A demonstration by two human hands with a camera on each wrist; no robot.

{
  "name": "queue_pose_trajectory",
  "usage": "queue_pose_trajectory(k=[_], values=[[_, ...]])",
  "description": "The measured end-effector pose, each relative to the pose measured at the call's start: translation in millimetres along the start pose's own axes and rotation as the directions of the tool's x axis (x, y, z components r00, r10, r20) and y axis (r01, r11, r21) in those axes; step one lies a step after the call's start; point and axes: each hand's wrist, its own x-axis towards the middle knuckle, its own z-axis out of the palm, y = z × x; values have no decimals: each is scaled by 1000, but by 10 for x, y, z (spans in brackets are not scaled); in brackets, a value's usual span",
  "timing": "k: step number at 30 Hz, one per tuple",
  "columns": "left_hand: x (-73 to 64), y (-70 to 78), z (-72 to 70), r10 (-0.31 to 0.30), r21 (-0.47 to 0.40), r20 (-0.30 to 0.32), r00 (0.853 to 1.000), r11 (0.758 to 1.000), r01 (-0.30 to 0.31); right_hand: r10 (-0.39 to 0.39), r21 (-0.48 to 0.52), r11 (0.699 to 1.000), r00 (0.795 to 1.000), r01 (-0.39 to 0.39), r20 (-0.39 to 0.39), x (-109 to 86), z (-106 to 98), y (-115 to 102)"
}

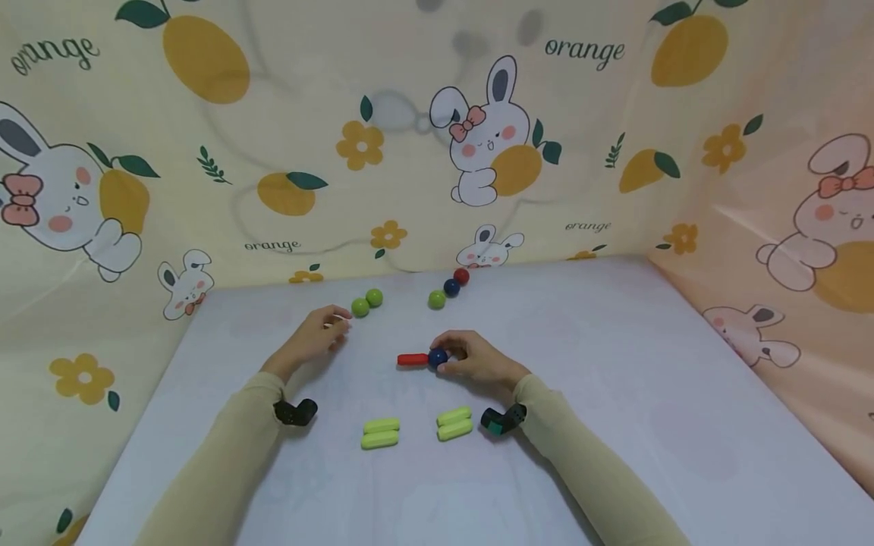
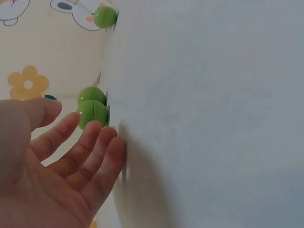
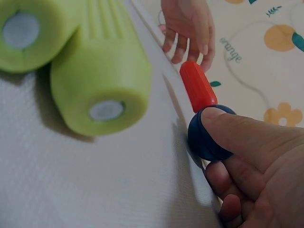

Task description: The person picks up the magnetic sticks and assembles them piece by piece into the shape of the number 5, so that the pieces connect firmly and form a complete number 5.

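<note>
My right hand (image 1: 478,358) pinches a dark blue ball (image 1: 438,357) between thumb and fingers. A red ridged rod (image 1: 412,360) touches the ball's left side, end to ball, as the right wrist view also shows with the blue ball (image 3: 209,135) and red rod (image 3: 197,86). To the left, my left hand (image 1: 315,337) is held above the table with fingers loosely bent and nothing in them. Its fingertips are nearest to two green balls (image 1: 360,307) that lie side by side; the left wrist view shows these green balls (image 2: 92,114) just beyond the fingers.
At the back stand a green ball (image 1: 436,299), a blue ball (image 1: 451,287) and a red ball (image 1: 461,277) in a slanted row. Nearer me lie two pairs of light green rods, a left pair (image 1: 380,440) and a right pair (image 1: 454,431). A patterned cloth wall (image 1: 410,189) rises behind.
</note>
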Motion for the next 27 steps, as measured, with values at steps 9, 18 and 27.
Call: queue_pose_trajectory(k=[9,18,27], values=[[218,-9,-21,-82,-17,-46,996,997,82,-4,13,1000,1000,4,6,-3,24,-24],[466,32,29,-68,88,-41,997,994,71,-5,4,1000,1000,5,-1,-30,22,-37],[516,52,69,-85,167,-39,996,982,90,-1,14,1000,1000,1,3,-15,6,-40]])
